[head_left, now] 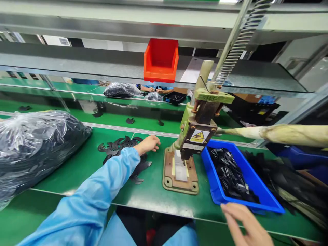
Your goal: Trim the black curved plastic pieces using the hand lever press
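Observation:
My left hand [148, 144], in a light blue sleeve, is over the right edge of a pile of flat, curved black pieces [120, 146] on the green bench. Its fingers are curled inward; anything inside them is hidden. To its right stands a green hand press [192, 136] with a pale metal strip [180, 167] on its base plate. My right hand [246, 222] is at the near edge of a blue bin [215, 184], its fingers stretched out and apart with nothing seen between them. Small black parts [230, 174] fill much of the bin.
A large clear bag of black pieces [38, 147] sits at the left. The press's wrapped lever [276, 134] reaches out to the right, above the bin. An orange-red bin [161, 61] hangs at the shelf. A co-worker's hands [155, 90] show across the bench.

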Demonstrator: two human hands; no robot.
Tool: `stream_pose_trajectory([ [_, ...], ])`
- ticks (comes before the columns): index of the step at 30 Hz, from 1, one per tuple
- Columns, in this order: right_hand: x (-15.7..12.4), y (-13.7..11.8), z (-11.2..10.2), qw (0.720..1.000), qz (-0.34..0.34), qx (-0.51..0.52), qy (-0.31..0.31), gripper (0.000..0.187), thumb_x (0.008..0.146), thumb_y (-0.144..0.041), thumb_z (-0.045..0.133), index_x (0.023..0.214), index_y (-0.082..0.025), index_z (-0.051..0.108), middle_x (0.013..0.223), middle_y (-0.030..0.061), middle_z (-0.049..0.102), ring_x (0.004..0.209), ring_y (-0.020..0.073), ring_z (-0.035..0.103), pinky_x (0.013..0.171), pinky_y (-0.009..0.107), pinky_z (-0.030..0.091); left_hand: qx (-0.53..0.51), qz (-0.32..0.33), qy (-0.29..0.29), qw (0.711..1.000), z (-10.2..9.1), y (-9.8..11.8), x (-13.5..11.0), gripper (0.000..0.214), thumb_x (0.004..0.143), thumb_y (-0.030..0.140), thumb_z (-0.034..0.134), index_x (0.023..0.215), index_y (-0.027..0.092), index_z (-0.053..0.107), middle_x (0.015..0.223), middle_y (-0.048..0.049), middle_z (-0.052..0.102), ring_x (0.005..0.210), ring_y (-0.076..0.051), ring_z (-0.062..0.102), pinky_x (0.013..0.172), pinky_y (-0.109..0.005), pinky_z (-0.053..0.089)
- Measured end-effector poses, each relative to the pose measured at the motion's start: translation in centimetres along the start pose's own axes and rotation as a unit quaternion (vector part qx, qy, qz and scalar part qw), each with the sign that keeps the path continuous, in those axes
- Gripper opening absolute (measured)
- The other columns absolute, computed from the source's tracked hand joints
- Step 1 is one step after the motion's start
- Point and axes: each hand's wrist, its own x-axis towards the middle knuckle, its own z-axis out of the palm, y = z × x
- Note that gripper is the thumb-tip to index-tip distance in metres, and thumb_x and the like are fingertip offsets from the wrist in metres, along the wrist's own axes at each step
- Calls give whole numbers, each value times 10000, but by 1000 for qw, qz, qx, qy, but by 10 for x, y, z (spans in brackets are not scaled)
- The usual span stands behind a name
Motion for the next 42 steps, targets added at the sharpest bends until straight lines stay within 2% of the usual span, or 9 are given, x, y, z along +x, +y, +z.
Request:
stream_pose_trajectory([
  [3,40,62,-20,990,107,-83,-33,375,970,-532,599,1181,-264,754,1212,85,786,1031,263,780,899,382,656,128,145,-35,980,-3,-30,-63,161,1005,301,632,1072,193,730,1096,-86,773,984,-232,729,952,-395,610],
  [6,73,129,-22,967,169,-138,-132,477,876,-599,643,1191,-258,750,1156,128,802,991,342,786,832,480,643,285,326,-46,900,-1,-70,-128,275,1034,324,589,1246,218,728,1342,-121,734,1292,-300,661,1179,-507,510],
  [9,89,176,-8,943,191,-117,-248,512,724,-548,791,1148,-263,753,1071,149,816,954,368,800,819,477,632,337,380,-57,859,5,-107,-167,402,1019,365,644,1394,223,665,1533,-151,635,1490,-341,543,1260,-560,449],
  [17,99,180,16,902,170,-163,-362,203,771,-439,679,848,-252,677,880,77,785,774,253,736,727,363,521,360,397,-10,844,0,-121,-145,440,1020,419,668,1385,174,652,1509,-184,643,1507,-368,532,1263,-583,457],
  [21,98,178,3,900,186,-190,-346,252,830,-511,627,838,-262,664,768,45,759,689,237,705,707,358,504,342,413,17,844,0,-120,-141,363,1026,377,661,1342,198,668,1445,-159,681,1469,-342,569,1236,-566,489],
  [25,98,177,-10,918,214,-175,-283,287,815,-544,631,946,-319,753,939,94,817,826,326,773,761,447,559,313,424,45,849,1,-126,-147,269,1040,310,631,1291,225,678,1369,-131,716,1425,-308,603,1198,-537,525],
  [31,109,128,-28,929,287,-191,-135,369,767,-684,618,756,-325,700,634,72,704,593,347,674,651,515,504,296,430,66,850,-2,-128,-150,205,1044,279,622,1232,233,688,1309,-110,738,1352,-285,643,1190,-529,522],
  [37,88,4,-4,928,351,19,126,357,865,-697,658,1002,-377,734,810,32,741,714,292,682,626,470,543,198,458,102,860,18,-110,-174,272,1022,229,655,1294,244,650,1234,-109,751,1194,-263,701,1041,-480,590],
  [42,54,-94,86,889,344,303,-14,446,841,-642,765,943,-210,732,774,35,753,528,140,608,454,275,511,108,517,46,848,59,-88,-205,508,997,273,710,1480,248,552,1242,-134,735,1101,-255,717,941,-425,622],
])
